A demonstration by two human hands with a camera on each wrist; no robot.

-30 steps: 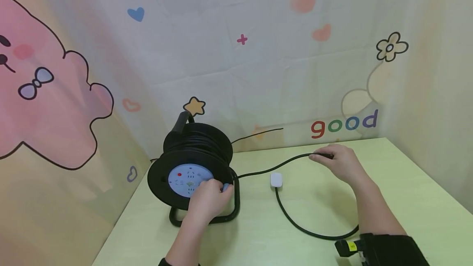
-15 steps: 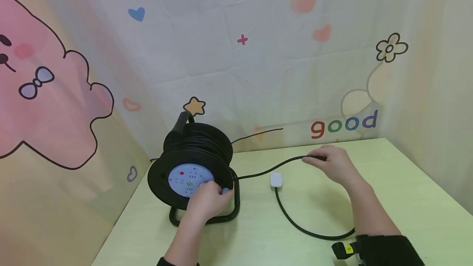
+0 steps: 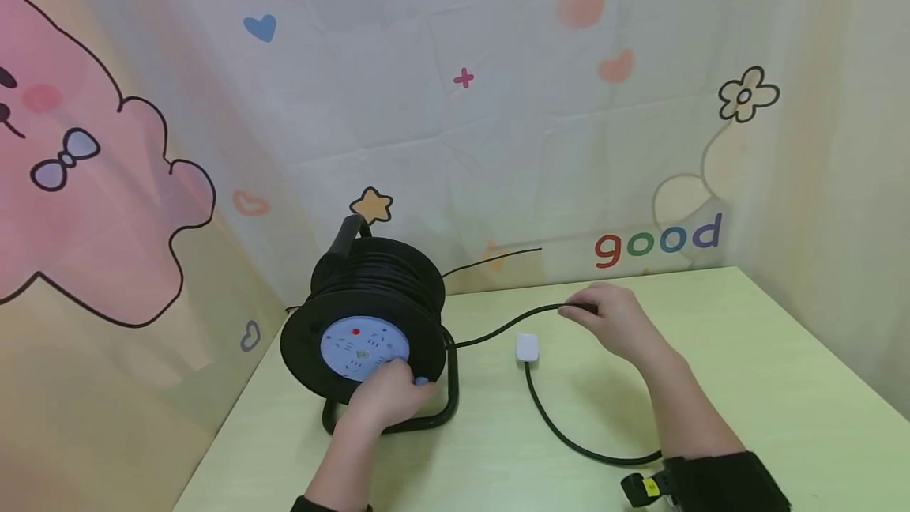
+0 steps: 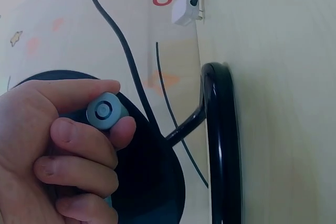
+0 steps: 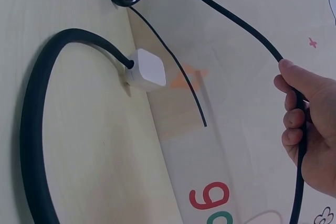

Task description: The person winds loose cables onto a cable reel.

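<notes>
A black cable reel (image 3: 298,362) with a pale blue socket panel (image 3: 348,346) stands on the left of the table. My left hand (image 3: 389,397) pinches the small blue-grey crank knob (image 4: 103,110) at the rim of its disc, thumb and fingers curled round it. My right hand (image 3: 611,318) grips the black cable (image 3: 508,326) that runs out of the reel, holding it above the table; in the right wrist view the fingers curl round it. From that hand the cable loops down and back to a white plug (image 3: 527,348) lying between the hands.
The reel's black tube frame (image 3: 453,385) rests on the pale green table (image 3: 768,385). Behind hangs a printed curtain (image 3: 398,85). A thin black line (image 3: 490,261) shows on it beside the reel.
The right hand has moved left toward the reel with the cable. The left hand has moved slightly down and left with the knob, and the socket panel has turned clockwise.
</notes>
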